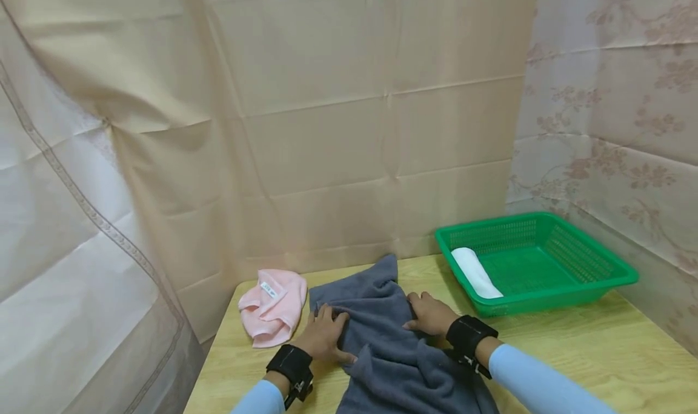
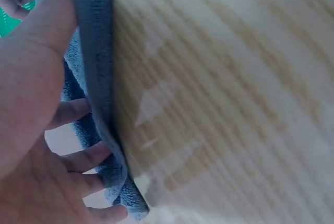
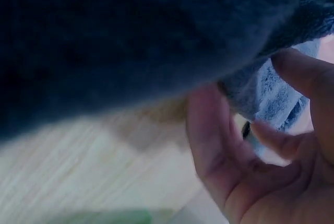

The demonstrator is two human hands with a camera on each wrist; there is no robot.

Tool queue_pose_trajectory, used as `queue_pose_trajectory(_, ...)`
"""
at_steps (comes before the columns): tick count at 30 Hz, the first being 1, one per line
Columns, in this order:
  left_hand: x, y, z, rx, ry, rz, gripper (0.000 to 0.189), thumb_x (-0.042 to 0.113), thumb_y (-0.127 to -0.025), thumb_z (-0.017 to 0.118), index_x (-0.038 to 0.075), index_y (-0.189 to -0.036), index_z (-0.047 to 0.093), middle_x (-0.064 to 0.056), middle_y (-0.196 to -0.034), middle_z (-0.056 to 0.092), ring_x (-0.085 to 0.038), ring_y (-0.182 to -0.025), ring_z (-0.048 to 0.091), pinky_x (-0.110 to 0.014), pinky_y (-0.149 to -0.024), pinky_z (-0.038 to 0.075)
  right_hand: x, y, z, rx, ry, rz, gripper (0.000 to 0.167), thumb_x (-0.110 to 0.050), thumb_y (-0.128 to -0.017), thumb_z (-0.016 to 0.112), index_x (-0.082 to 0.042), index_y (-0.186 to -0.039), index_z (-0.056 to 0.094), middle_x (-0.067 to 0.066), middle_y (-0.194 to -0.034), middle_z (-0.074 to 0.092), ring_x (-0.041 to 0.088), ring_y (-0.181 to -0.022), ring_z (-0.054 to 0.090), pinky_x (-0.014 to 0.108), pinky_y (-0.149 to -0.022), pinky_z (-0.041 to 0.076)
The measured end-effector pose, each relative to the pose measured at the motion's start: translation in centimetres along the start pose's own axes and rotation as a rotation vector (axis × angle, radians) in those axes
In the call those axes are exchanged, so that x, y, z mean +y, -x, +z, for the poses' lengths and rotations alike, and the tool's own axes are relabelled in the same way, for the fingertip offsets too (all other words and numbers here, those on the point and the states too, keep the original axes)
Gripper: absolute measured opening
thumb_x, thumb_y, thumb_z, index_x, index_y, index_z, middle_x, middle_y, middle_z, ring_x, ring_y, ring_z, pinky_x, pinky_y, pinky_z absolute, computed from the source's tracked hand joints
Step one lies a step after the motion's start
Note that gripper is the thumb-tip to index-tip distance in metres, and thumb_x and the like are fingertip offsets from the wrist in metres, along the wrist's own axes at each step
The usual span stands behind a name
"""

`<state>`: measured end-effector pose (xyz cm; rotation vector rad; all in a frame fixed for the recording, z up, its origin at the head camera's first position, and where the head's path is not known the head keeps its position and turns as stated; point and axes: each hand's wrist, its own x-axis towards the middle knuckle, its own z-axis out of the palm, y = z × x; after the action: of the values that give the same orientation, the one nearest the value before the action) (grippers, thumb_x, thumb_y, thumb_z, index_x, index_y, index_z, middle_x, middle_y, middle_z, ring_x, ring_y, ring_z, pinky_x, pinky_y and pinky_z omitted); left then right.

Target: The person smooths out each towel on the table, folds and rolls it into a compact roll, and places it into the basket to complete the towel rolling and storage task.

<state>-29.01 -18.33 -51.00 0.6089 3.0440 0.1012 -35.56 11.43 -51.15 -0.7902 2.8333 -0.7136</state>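
Observation:
A dark grey towel lies rumpled on the table, its far corner sticking up toward the back. My left hand rests on its left edge with thumb and fingers spread; in the left wrist view, fingertips touch the towel's hem. At the right edge, my right hand touches the towel with gently bent fingers, thumb apart from them. Close up in the right wrist view, a fold of towel hangs over the fingers and hides some of their tips.
Left of the towel lies a crumpled pink cloth with a white label. A green plastic basket stands at the back right, with a rolled white cloth inside along its left wall. Beige curtain hangs behind the wooden table.

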Motion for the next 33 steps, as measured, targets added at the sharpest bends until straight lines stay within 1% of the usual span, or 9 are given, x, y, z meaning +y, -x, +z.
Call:
queue_pose_trajectory(4,-0.1,0.1,-0.5,-0.084,0.008,-0.020,0.110,0.064,-0.069,0.088,0.008,-0.153,0.044,-0.031,-0.147,0.039,-0.053,-0.146,0.027,-0.071,-0.111,0.026,0.1,-0.3,0.0,-0.045,-0.134,0.081,0.070,-0.025,-0.083,0.088,0.009,-0.133,0.052,0.019,-0.113,0.064,0.035,-0.099,0.064,0.048,-0.085,0.053)
queue_pose_trajectory(10,-1.4,0.5,-1.7,-0.208,0.037,-0.045,0.124,0.068,-0.061,0.090,0.020,-0.161,0.035,-0.030,-0.160,0.027,-0.052,-0.150,0.018,-0.073,-0.114,0.018,-0.1,-0.3,-0.5,-0.087,-0.353,0.116,0.022,-0.010,-0.085,0.080,-0.001,-0.101,0.068,0.006,-0.089,0.064,0.022,-0.076,0.058,0.036,-0.068,0.049)
queue_pose_trajectory(14,-3.7,0.4,-1.0,-0.228,0.018,-0.042,0.133,0.076,-0.056,0.087,0.023,-0.164,0.028,-0.024,-0.165,0.024,-0.054,-0.148,0.022,-0.072,-0.114,0.018,0.0,-0.5,-1.2,-0.105,-0.729,0.163,0.016,-0.011,-0.088,0.069,0.000,-0.099,0.067,0.008,-0.096,0.067,0.021,-0.082,0.063,0.035,-0.072,0.051)
queue_pose_trajectory(18,-4.4,0.4,-1.0,-0.256,0.002,-0.060,0.135,0.074,-0.057,0.088,0.018,-0.164,0.026,-0.019,-0.167,0.023,-0.052,-0.148,0.023,-0.066,-0.117,0.018,0.2,-0.8,-1.6,-0.156,-1.198,0.227,0.024,-0.029,-0.104,0.059,-0.007,-0.099,0.066,0.002,-0.090,0.065,0.016,-0.081,0.066,0.032,-0.073,0.054)
queue_pose_trajectory(21,-4.0,0.2,-1.5,-0.186,0.037,-0.064,0.113,0.069,-0.070,0.084,0.009,-0.156,0.042,-0.022,-0.159,0.038,-0.051,-0.141,0.036,-0.065,-0.113,0.028,0.1,-1.2,-1.6,-0.144,-1.426,0.285,0.035,-0.040,-0.110,0.048,-0.014,-0.088,0.056,-0.003,-0.079,0.053,0.012,-0.072,0.060,0.028,-0.067,0.051)
queue_pose_trajectory(23,-3.7,-0.1,-1.5,-0.083,0.076,-0.053,0.087,0.065,-0.084,0.075,0.002,-0.141,0.057,-0.022,-0.140,0.056,-0.046,-0.125,0.053,-0.061,-0.102,0.041,0.1,-1.4,-1.4,-0.103,-1.478,0.334,0.034,-0.036,-0.111,0.046,-0.014,-0.085,0.053,-0.003,-0.077,0.051,0.011,-0.069,0.058,0.027,-0.065,0.050)
queue_pose_trajectory(25,-3.5,-0.5,-1.2,0.046,0.140,-0.042,0.062,0.057,-0.094,0.067,0.001,-0.119,0.066,-0.017,-0.113,0.065,-0.037,-0.102,0.061,-0.053,-0.087,0.049,0.0,-1.5,-1.3,-0.055,-1.436,0.390,0.028,-0.029,-0.109,0.053,-0.012,-0.089,0.062,0.000,-0.082,0.059,0.013,-0.072,0.063,0.028,-0.068,0.054)
queue_pose_trajectory(28,-3.4,-1.0,-0.7,0.201,0.218,-0.045,0.043,0.044,-0.101,0.064,0.002,-0.101,0.063,-0.008,-0.087,0.058,-0.026,-0.079,0.057,-0.045,-0.072,0.049,0.1,-1.5,-1.1,-0.059,-1.319,0.424,0.017,-0.021,-0.101,0.067,-0.005,-0.104,0.071,0.005,-0.096,0.068,0.018,-0.083,0.067,0.033,-0.076,0.057)
queue_pose_trajectory(33,-3.0,-2.3,-0.2,0.312,0.353,-0.191,0.052,0.038,-0.101,0.067,-0.009,-0.122,0.055,-0.028,-0.110,0.058,-0.044,-0.102,0.062,-0.054,-0.090,0.050,0.5,-1.0,-1.3,-0.240,-1.166,0.333,0.042,-0.014,-0.093,0.075,0.006,-0.128,0.065,0.013,-0.122,0.066,0.022,-0.099,0.067,0.039,-0.088,0.057)
